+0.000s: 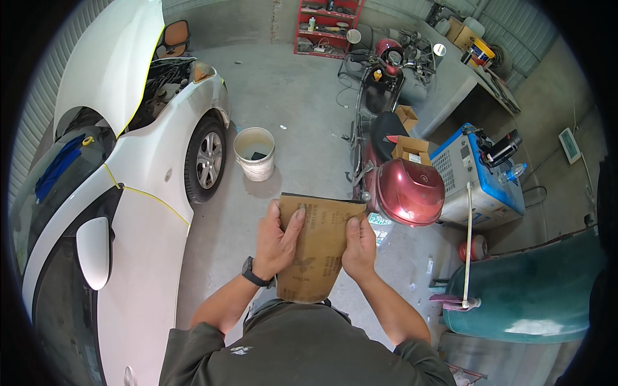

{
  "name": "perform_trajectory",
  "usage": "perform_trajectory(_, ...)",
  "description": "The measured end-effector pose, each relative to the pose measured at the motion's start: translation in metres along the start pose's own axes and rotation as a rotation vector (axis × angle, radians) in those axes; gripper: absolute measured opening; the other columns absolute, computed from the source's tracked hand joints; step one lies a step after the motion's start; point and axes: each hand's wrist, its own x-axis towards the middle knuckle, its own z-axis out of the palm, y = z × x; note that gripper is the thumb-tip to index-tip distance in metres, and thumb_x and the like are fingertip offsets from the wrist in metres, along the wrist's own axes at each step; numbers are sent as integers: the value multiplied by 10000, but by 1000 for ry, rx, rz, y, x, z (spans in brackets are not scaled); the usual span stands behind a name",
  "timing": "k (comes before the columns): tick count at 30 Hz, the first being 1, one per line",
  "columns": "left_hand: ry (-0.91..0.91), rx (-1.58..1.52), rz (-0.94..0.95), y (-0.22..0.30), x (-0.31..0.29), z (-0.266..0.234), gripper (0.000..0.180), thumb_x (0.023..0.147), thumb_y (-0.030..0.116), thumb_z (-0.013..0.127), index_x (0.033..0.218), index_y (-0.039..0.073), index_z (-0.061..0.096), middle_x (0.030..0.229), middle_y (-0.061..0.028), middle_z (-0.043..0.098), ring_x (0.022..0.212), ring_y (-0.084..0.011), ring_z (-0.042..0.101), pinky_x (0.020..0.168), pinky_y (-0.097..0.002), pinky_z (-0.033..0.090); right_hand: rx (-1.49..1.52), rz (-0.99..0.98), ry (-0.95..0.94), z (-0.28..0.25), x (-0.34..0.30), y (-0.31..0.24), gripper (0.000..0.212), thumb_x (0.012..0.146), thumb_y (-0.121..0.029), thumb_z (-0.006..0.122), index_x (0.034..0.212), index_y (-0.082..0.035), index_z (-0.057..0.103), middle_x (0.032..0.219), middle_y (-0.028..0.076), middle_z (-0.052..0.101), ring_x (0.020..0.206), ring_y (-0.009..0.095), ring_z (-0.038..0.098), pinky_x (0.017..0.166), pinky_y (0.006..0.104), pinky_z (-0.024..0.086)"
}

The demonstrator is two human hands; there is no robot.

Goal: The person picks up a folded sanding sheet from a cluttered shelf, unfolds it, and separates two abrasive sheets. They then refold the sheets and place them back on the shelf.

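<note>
In front of my chest I hold a sheet of sandpaper point(318, 248), its brown printed back turned up toward me. A dark grit side shows along its top edge, where it looks folded or layered. My left hand point(277, 241) grips the left edge with the thumb lying on top and the fingers behind. On the opposite edge, near the upper right corner, my right hand point(359, 249) pinches the sheet with its thumb on top. The fingers under the sheet are mostly hidden.
A white car point(145, 231) with its hood point(106, 58) raised stands at left. Ahead is a white bucket point(255, 168) with a dark piece inside. To the right are a red motorcycle point(412, 193), a blue-and-white machine point(473, 174) and a green tank point(521, 289). Red shelves point(327, 32) stand far back.
</note>
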Motion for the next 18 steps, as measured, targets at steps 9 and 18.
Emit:
perform_trajectory(9,-18,127,35,3,5,-3,290,1076,251,650,1039,-13,537,769,-170,674,631,-236,613,612,-372,486,-122,10,46,4,-4,-1,424,1173,-341,409,1358,3,574,1224,79,683,1127,149,617,1007,315,481)
perform_trajectory(18,-90,313,23,14,1,-7,309,1100,285,584,1044,-2,484,728,-231,640,653,-455,635,586,-472,474,-165,48,149,8,-9,5,424,1163,-364,425,1302,-4,600,1174,105,706,1095,182,648,983,339,493)
